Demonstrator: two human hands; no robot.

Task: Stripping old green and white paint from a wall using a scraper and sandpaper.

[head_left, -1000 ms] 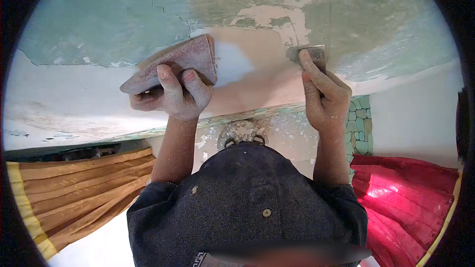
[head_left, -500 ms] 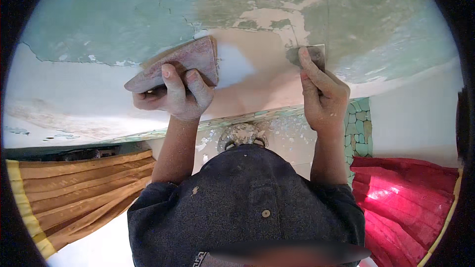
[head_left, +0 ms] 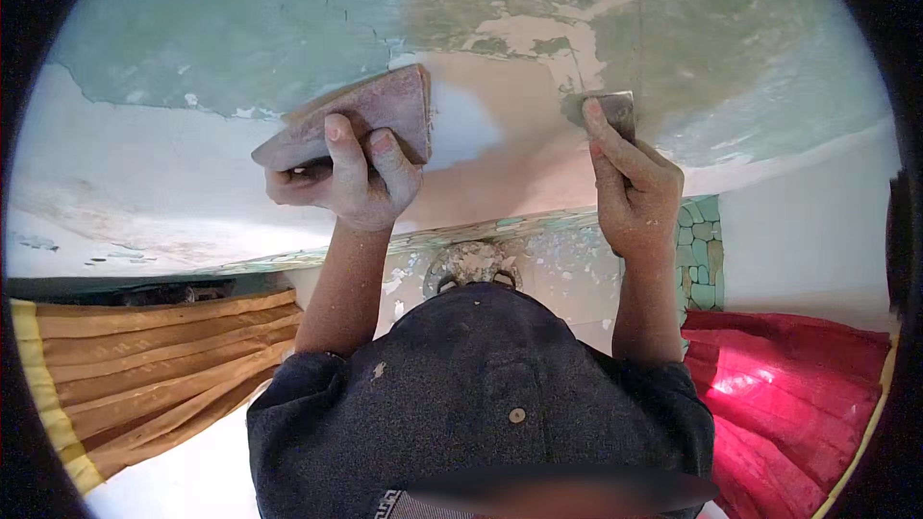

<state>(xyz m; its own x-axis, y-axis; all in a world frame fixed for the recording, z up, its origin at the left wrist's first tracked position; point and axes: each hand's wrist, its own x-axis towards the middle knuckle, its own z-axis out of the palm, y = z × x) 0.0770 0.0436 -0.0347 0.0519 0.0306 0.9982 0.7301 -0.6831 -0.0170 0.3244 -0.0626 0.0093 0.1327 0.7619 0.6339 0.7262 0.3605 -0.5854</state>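
Note:
A flat, dusty, reddish-grey board (head_left: 361, 120) with a pointed left end and a rough right edge is gripped by my left hand (head_left: 370, 183). Its fingers curl round the lower side, and the board lies in front of the wall; whether it touches cannot be told. Further right, my right hand (head_left: 639, 183) pinches a small square scraper (head_left: 611, 111) with a thin metal blade, held up at the wall. The wall (head_left: 461, 125) shows peeling green paint, bare pinkish patches and a whitish area. White dust covers both hands.
Below the wall runs a strip of green stone-pattern trim (head_left: 700, 255). A brown curtain (head_left: 173, 356) hangs at the left and a red curtain (head_left: 788, 394) at the right. Paint flakes (head_left: 558, 269) lie scattered on the floor around my feet (head_left: 476, 269).
Both hands have shifted slightly to the right in the picture, with the board and scraper still held. The wall's patches have shifted a little too, as the view turned slightly.

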